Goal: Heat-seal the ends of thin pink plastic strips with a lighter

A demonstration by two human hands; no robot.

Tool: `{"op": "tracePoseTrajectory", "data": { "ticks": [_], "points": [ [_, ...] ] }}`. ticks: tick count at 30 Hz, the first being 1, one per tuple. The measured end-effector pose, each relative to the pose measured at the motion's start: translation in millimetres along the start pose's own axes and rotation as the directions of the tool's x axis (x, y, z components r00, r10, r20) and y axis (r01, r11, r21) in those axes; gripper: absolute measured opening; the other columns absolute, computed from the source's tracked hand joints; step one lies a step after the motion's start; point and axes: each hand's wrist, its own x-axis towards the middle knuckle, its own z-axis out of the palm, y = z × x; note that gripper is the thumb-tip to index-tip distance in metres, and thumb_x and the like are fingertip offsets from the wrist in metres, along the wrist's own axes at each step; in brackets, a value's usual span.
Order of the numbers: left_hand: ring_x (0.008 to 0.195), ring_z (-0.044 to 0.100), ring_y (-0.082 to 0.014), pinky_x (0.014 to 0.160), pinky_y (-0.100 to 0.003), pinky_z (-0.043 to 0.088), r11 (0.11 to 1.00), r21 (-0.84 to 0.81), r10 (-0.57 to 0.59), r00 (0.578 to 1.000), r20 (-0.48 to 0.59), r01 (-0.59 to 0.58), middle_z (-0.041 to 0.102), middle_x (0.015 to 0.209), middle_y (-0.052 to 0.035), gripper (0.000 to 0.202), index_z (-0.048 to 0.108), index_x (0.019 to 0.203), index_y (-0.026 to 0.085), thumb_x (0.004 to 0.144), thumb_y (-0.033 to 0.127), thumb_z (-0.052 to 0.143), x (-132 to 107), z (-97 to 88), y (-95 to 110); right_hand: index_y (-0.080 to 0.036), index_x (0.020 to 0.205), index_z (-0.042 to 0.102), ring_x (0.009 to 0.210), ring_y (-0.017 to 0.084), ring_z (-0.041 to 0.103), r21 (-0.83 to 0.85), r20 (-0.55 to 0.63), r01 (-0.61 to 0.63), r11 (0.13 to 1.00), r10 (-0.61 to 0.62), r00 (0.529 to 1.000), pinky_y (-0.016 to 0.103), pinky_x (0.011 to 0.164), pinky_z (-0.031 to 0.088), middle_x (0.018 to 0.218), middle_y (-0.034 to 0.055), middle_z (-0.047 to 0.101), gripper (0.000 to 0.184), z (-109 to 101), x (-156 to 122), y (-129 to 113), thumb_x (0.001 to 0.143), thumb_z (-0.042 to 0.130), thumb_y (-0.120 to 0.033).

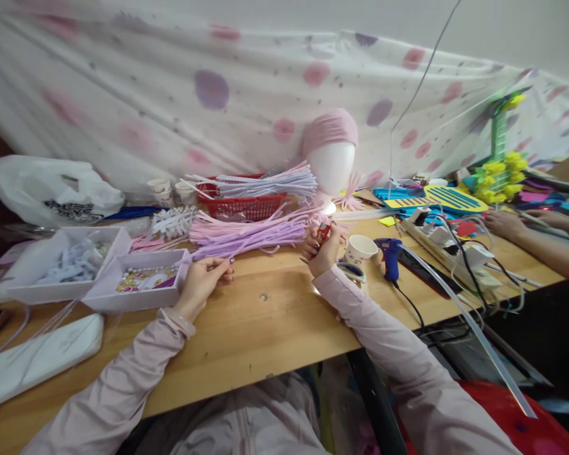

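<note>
My right hand [323,251] is raised over the table, fingers wrapped round a small red lighter [322,232] with pale markings. Something pink and fluffy [317,220] shows just above those fingers. My left hand [203,283] is closed in a pinch beside the lilac box; what its fingertips hold, if anything, is too small to make out. Behind both hands lie bundles of pink and lilac pipe cleaners [251,236]. The lilac box [137,303] holds beads and gold-coloured trinkets. A paper cup [361,249] and a roll of tape [352,272] stand right of my right hand.
A blue glue gun [389,256] and a power strip [448,246] with cables lie to the right. At the back are a red basket [246,206] and a white mannequin head [330,165]. A white case [42,360] lies front left. Another person's arm [540,246] reaches in at right.
</note>
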Motion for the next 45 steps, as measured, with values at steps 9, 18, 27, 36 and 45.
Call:
{"op": "tracePoseTrajectory", "data": {
  "ticks": [9, 18, 27, 36, 45],
  "points": [
    [0.046, 0.058, -0.0089, 0.045, -0.017, 0.047, 0.999, 0.037, -0.037, 0.999, -0.018, 0.037, 0.065, 0.057, -0.0011, 0.029, 0.062, 0.066, 0.013, 0.052, 0.031, 0.078, 1, -0.3, -3, -0.021, 0.053, 0.035, 0.028, 0.006, 0.016, -0.011, 0.023, -0.005, 1.0, 0.005, 1.0, 0.019, 0.028, 0.009, 0.036, -0.0087, 0.022, 0.045, 0, 0, -2, 0.082, 0.035, -0.056],
    [0.045, 0.057, -0.0087, 0.043, -0.017, 0.045, 0.998, 0.058, -0.026, 1.0, -0.018, 0.027, 0.064, 0.057, -0.0009, 0.026, 0.061, 0.065, 0.013, 0.054, 0.031, 0.077, 0, 0.6, -1, -0.021, 0.054, 0.037, 0.028, 0.006, 0.017, -0.031, 0.024, -0.024, 0.999, 0.025, 0.999, 0.019, 0.028, 0.01, 0.036, -0.0091, 0.023, 0.044, -4, 4, 4, 0.08, 0.038, -0.058],
    [0.047, 0.058, -0.0087, 0.046, -0.018, 0.047, 0.999, 0.024, -0.046, 0.999, -0.007, 0.046, 0.064, 0.059, -0.0008, 0.03, 0.061, 0.066, 0.013, 0.051, 0.033, 0.078, -1, 1.4, 0, -0.021, 0.055, 0.038, 0.028, 0.006, 0.017, -0.041, 0.022, -0.046, 0.998, 0.047, 0.999, 0.018, 0.029, 0.01, 0.038, -0.009, 0.024, 0.042, -3, 3, 4, 0.082, 0.036, -0.053],
    [0.057, 0.062, -0.0118, 0.059, -0.022, 0.05, 0.818, 0.292, 0.535, 0.842, -0.069, -0.496, 0.069, 0.075, -0.0022, 0.021, 0.07, 0.084, 0.018, 0.069, 0.034, 0.069, -35, -39.6, 54, -0.023, 0.055, 0.038, 0.028, 0.007, 0.019, -0.119, 0.033, -0.075, 0.99, 0.079, 0.996, 0.02, 0.028, 0.013, 0.037, -0.0085, 0.026, 0.041, -15, 12, 7, 0.075, 0.044, -0.057],
    [0.087, 0.065, -0.0183, 0.089, -0.027, 0.046, 0.533, 0.62, 0.658, 0.743, 0.124, -0.576, 0.072, 0.087, -0.002, 0.018, 0.074, 0.084, 0.028, 0.069, 0.021, 0.066, -25, -126.1, 75, -0.022, 0.055, 0.038, 0.028, 0.006, 0.021, -0.153, -0.021, -0.128, 0.98, 0.127, 0.992, 0.02, 0.028, 0.014, 0.037, -0.0079, 0.028, 0.039, -9, 7, 9, 0.075, 0.044, -0.055]
  ]
}}
